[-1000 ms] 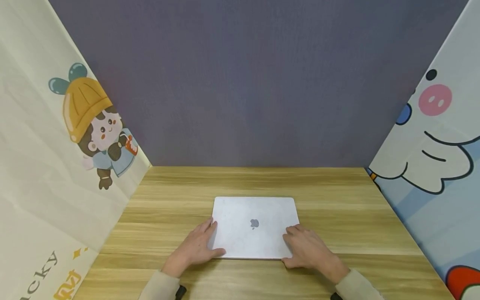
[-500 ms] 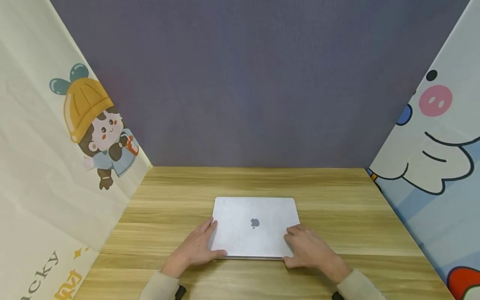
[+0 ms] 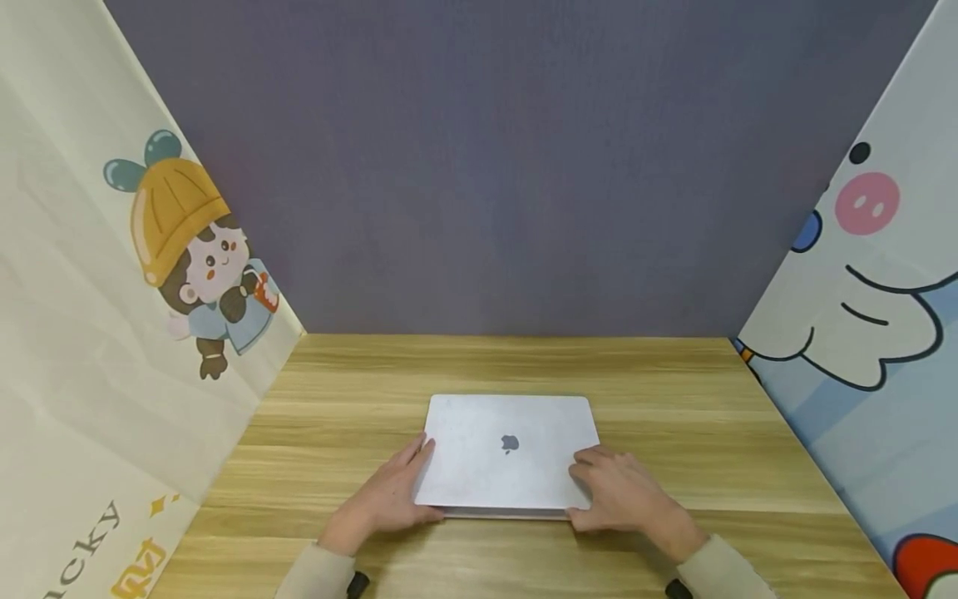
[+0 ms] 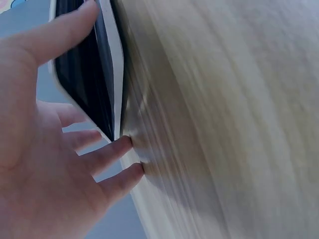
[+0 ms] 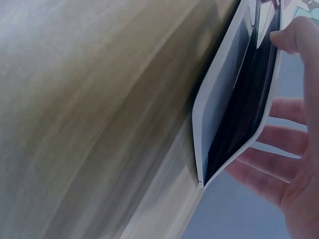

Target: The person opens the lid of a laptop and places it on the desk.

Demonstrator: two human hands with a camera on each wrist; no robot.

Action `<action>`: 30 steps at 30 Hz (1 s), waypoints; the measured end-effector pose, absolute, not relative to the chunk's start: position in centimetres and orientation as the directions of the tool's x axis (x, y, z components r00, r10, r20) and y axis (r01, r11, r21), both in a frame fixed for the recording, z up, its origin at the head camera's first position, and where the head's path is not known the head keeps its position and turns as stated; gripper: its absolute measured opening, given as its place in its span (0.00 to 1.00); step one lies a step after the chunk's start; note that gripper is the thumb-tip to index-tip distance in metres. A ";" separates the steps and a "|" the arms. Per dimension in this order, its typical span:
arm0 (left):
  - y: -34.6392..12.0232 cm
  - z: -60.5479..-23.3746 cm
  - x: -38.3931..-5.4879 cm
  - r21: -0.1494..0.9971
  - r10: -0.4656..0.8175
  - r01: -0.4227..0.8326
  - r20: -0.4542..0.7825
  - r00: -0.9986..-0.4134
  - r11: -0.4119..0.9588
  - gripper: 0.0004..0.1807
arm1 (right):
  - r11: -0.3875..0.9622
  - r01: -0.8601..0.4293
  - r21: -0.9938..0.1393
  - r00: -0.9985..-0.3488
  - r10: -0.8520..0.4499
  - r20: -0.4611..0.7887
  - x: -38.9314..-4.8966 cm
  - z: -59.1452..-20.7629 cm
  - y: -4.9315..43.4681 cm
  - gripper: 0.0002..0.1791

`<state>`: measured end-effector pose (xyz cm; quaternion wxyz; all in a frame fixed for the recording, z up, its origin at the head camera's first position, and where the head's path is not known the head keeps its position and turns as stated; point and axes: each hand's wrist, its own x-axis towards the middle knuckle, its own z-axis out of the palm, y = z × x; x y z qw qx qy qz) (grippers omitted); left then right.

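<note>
A silver laptop (image 3: pixel 479 466) with a dark apple logo lies on the wooden table, its lid raised slightly along the near edge. My left hand (image 3: pixel 382 497) holds the lid's near left corner. In the left wrist view, the thumb (image 4: pixel 60 32) reaches inside the lid, over the dark screen (image 4: pixel 79 74), while the lower fingertips (image 4: pixel 137 169) touch the table. At the opposite corner my right hand (image 3: pixel 624 495) grips the lid, its thumb (image 5: pixel 294 37) at the inner edge and fingers behind. A narrow gap shows between lid and base (image 5: pixel 199 129).
The wood-grain table (image 3: pixel 359 374) extends around the laptop. A dark grey panel (image 3: pixel 509 166) stands at its back edge. White printed sheets with cartoon figures border the left (image 3: pixel 67 333) and right (image 3: pixel 898 433) sides.
The laptop's lid has gone from closed to slightly raised, opening a thin gap at its near edge. Both hands stay at the near corners, the left thumb now further under the lid.
</note>
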<state>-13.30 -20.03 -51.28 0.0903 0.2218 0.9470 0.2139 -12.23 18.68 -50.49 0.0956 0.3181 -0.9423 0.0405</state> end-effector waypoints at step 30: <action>-20.3 -51.4 -13.7 0.550 0.417 0.346 -0.005 -0.909 0.760 0.70 | 0.718 -0.696 0.022 -0.593 -0.592 0.545 -12.9 -50.2 19.6 0.20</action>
